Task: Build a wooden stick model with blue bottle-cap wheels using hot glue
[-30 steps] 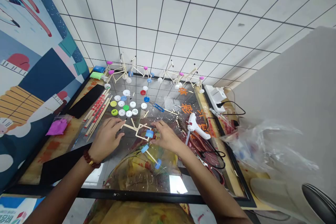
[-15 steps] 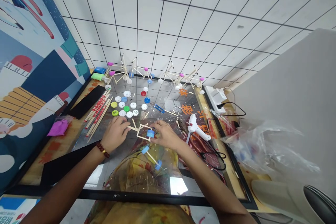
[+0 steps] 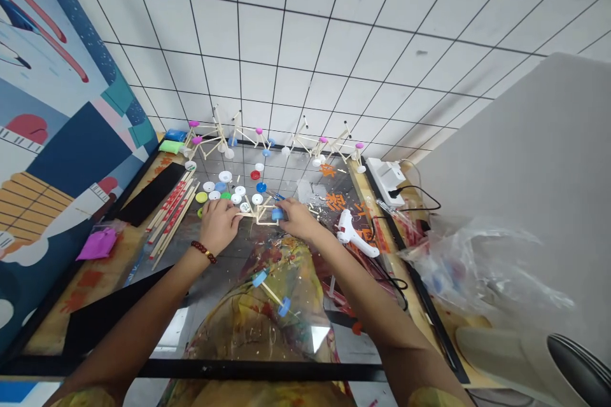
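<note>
Between my two hands is a small frame of pale wooden sticks (image 3: 266, 223), with a blue bottle cap (image 3: 277, 213) at its right end. My left hand (image 3: 219, 227) pinches the stick end at the left of the frame. At the other side, the fingers of my right hand (image 3: 298, 219) close on the frame by the blue cap. Nearer to me on the glass tabletop lies a stick with a light blue cap at each end (image 3: 272, 293). Loose white caps (image 3: 225, 177) lie just beyond my left hand. A blue-handled tool (image 3: 275, 196) is partly hidden behind the frame and my right hand.
A white glue gun (image 3: 354, 234) with a black cord lies right of my right arm. Several stick models with caps (image 3: 210, 140) stand along the back. Wooden sticks (image 3: 172, 213) lie at left, a power strip (image 3: 384, 179) and plastic bags (image 3: 491, 261) at right.
Both hands have moved the stick frame away from me, closer to the loose caps, and it has turned a little. The view has shifted slightly.
</note>
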### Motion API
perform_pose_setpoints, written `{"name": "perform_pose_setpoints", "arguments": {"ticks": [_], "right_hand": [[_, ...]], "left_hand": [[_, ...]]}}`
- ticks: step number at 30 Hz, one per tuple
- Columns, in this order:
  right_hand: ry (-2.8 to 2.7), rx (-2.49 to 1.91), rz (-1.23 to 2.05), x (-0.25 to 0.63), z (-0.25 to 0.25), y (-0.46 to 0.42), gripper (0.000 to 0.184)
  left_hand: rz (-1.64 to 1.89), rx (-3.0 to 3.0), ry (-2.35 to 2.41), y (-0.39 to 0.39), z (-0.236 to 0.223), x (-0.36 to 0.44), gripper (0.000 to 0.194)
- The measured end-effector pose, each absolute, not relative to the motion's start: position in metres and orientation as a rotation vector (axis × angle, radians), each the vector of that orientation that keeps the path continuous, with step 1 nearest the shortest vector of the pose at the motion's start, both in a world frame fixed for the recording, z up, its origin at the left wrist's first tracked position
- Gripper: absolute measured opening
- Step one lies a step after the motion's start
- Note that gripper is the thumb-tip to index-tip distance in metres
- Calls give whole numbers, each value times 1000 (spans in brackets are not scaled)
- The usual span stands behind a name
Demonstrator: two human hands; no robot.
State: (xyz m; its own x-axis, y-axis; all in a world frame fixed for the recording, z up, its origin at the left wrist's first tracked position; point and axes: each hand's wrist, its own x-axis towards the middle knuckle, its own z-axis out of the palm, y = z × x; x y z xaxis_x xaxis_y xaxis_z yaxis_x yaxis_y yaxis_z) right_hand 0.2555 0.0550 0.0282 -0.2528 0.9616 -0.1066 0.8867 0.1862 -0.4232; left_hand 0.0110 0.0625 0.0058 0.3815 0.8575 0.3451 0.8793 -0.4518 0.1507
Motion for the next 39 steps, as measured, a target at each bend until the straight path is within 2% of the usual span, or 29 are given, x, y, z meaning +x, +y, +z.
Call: {"name": "perform_pose_setpoints", "arguments": {"ticks": [5,10,14,20,23,28,30,32,34,36,39], "right_hand": [[-2235,-1798,608,258,30,74,49],[-2179,-1803,583,262,26,85,57],[-2159,-1846,547,260,24,87,54],[-2169,-1903,448,269,47,63,61],[-2165,-1799,346,280,66,34,49],[-2054,-1662,465,289,78,-30,21],[-2032,-1640,531,286,75,-57,16],[-2029,-1641,627,282,70,-85,22],[-2031,-1650,720,275,63,-109,44],[-2025,-1670,786,268,56,-128,60],[-2012,-1750,783,255,47,-143,64]], "left_hand": [[-607,-2549,-1651,78,5,17,21],[-660,-2508,-1700,86,2,15,23],[-669,-2494,-1717,87,0,14,23],[-687,-2509,-1721,85,8,10,22],[-763,-2556,-1680,87,19,-4,22],[-996,-2526,-1669,80,49,-44,21],[-1042,-2580,-1686,65,60,-55,19],[-1050,-2767,-1650,43,66,-56,18],[-896,-3054,-1528,18,67,-48,25],[-680,-3287,-1352,-4,63,-33,41],[-431,-3507,-1157,-23,51,-9,65]]}}
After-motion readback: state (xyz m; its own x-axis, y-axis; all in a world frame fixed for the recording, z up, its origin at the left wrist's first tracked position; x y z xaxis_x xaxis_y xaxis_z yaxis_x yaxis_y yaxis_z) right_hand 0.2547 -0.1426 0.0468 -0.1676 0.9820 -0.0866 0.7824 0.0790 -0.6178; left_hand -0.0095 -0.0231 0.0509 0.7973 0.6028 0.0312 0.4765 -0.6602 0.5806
